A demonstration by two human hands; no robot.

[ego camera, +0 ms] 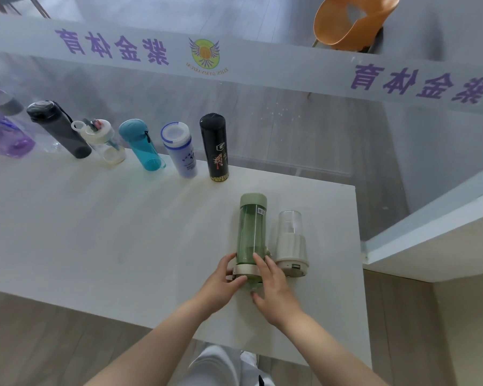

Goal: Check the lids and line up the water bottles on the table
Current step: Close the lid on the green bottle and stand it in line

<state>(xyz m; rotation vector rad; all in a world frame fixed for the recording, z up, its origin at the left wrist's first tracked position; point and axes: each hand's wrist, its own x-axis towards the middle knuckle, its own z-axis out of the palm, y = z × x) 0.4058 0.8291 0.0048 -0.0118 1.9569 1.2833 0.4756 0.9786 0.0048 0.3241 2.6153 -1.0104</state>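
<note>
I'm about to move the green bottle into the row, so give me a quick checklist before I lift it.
1. Grip: left hand and right hand both hold the near end of the green bottle: ok.
2. Its lid tight: the hands cover that end: cannot tell.
3. Green bottle upright: it lies on its side on the table: not ok.
4. Neighbour clear: the white bottle lies close along its right side; whether they touch: cannot tell.
5. Free slot: bare table to the right of the black flask, the end of the row: ok.
</note>
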